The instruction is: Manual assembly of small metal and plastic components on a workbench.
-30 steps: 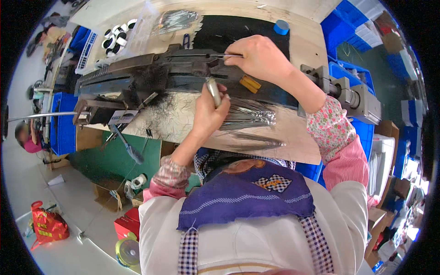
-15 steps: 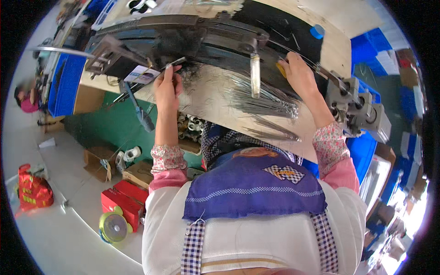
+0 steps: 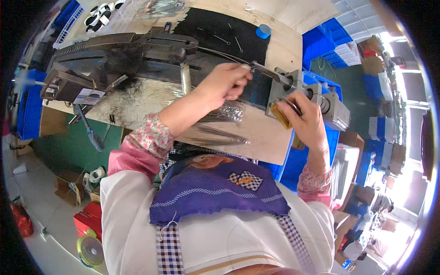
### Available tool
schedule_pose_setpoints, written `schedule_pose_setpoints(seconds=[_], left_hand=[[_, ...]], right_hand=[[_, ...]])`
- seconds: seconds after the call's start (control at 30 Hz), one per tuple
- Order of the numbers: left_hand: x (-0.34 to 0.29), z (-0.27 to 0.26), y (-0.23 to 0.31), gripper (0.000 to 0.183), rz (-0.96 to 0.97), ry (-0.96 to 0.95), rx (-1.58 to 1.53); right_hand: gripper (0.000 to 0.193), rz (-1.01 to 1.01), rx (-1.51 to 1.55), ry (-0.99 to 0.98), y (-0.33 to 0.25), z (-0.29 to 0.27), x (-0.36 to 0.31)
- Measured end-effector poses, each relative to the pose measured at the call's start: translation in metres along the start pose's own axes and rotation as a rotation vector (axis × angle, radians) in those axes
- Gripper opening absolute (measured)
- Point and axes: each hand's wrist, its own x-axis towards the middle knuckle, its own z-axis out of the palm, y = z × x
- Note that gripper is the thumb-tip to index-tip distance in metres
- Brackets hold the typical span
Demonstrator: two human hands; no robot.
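Note:
My left hand (image 3: 224, 86) reaches across the long dark metal machine (image 3: 160, 55). Its fingers are closed, fingertips beside a thin metal rod (image 3: 263, 69) at the machine's right end; what they pinch is too small to make out. My right hand (image 3: 306, 115) is closed on a yellow tool (image 3: 280, 115), its kind partly hidden by the fingers. That hand is just in front of a grey metal unit (image 3: 337, 110) with round shafts. Bundles of thin metal wires (image 3: 224, 113) lie on the wooden bench (image 3: 261, 146), under and in front of my left forearm.
A pale upright handle (image 3: 185, 79) stands mid-machine. Behind it, a black mat (image 3: 215, 27) holds small looped wire pieces and a blue round cap (image 3: 263, 31). Blue bins (image 3: 321, 39) are at the right. A blue-grey lever (image 3: 94, 137) hangs below the bench's left edge.
The view has swung to the right. My left hand has left the machine's left end and crossed to its right end. My right hand, with the yellow tool, has moved to the grey unit.

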Motion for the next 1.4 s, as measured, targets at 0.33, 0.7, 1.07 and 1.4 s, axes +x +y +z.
schedule_pose_setpoints(seconds=[0.33, 0.7, 1.07, 1.4], left_hand=[[-0.009, 0.003, -0.010, 0.024, 0.431, 0.403, 0.048], [-0.007, -0.007, -0.013, 0.034, 0.420, 0.356, 0.019], [-0.019, -0.003, 0.012, 0.073, 0.269, 0.033, -0.700], [-0.032, -0.002, 0.007, 0.064, 0.358, 0.062, -0.664]], right_hand=[[0.022, -0.486, -0.265, 0.253, 0.007, 0.038, 0.125], [0.031, -0.036, 0.461, -0.446, -0.008, 0.033, 0.150], [0.035, -0.339, -0.347, 0.074, -0.013, 0.019, 0.134], [0.014, -0.416, -0.167, 0.127, -0.023, 0.039, 0.123]])
